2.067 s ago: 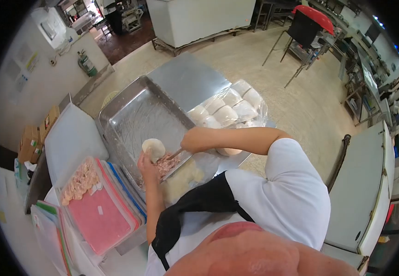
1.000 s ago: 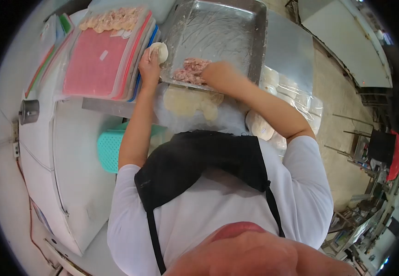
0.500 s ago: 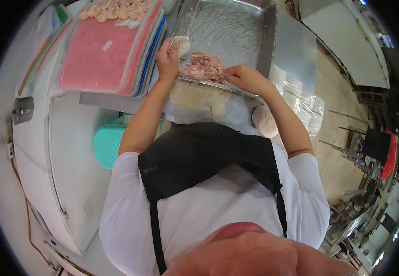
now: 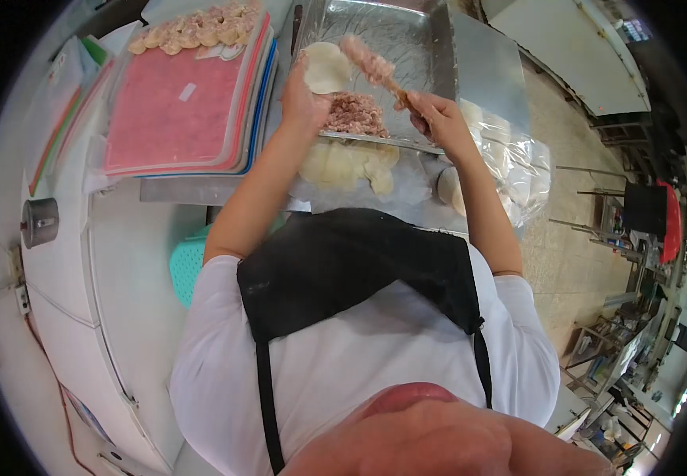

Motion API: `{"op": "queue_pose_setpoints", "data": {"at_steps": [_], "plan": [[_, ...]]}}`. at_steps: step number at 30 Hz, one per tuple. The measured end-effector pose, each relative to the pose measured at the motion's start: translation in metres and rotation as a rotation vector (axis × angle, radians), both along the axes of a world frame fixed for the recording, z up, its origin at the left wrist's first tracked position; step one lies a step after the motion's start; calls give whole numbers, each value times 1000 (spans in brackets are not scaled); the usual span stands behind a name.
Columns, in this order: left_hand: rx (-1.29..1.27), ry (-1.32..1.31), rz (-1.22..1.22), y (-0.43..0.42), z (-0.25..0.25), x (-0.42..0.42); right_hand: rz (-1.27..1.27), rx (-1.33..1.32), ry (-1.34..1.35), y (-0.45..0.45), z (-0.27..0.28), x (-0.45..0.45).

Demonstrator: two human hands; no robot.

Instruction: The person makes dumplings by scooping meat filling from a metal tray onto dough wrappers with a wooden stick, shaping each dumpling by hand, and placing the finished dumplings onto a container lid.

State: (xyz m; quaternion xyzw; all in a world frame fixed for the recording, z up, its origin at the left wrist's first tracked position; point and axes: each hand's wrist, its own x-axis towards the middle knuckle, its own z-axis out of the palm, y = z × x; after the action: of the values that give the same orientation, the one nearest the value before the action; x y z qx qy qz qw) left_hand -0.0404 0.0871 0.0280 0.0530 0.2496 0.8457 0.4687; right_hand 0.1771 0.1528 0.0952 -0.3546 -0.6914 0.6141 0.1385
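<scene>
While the pale round wrapper (image 4: 327, 68) lay open over the near part of the metal tray (image 4: 443, 65), the left hand (image 4: 302, 101) held its edge, its fingertips partly hidden; the right hand's (image 4: 437, 120) fingers were closed round a stick (image 4: 398, 93) bearing a meat lump (image 4: 370, 62) beside the wrapper. A flat wrapper and a steady, lightly tilted stick seemed best for control. Loose meat (image 4: 355, 114) lay below, with stacked boxes (image 4: 170, 119) to the left
</scene>
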Motion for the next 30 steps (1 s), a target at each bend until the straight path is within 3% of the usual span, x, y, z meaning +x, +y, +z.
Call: {"op": "queue_pose_setpoints", "data": {"at_steps": [3,5,7,10,13,16,19,21,22,23,24,25,27,28,30], "plan": [[220,-97,-196,-4,43,27,-14,-56,198,-3,-7,-16],[139,-131,-126,-1,63,31,-38,234,176,-6,-38,-24],[98,-166,-88,-1,62,26,-4,565,107,-11,-35,-22],[66,-179,-61,-1,34,0,193,854,-235,-12,1,0],[-12,-125,-37,-8,35,1,136,1006,-198,-22,19,1],[-55,-115,-59,-17,52,13,195,1099,-113,-17,4,-11],[-107,-144,-36,-24,60,12,299,1153,-578,-21,59,2],[-69,-143,-69,-26,53,8,293,1206,-389,-27,47,-1],[210,-197,-233,-21,34,-3,287,1228,-295,-29,41,-1],[492,-247,-397,-9,6,-21,295,1234,-269,-24,38,0],[776,-293,-558,-8,11,-20,306,1241,-243,-15,35,-1],[626,-280,-438,-9,16,-16,324,1252,-215,-7,36,0],[330,-247,-183,-20,39,-6,280,970,-15,9,45,8],[247,8,-196,-29,55,3,260,823,81,17,50,12],[57,505,-212,-42,80,18,259,630,-4,23,59,19]]}}
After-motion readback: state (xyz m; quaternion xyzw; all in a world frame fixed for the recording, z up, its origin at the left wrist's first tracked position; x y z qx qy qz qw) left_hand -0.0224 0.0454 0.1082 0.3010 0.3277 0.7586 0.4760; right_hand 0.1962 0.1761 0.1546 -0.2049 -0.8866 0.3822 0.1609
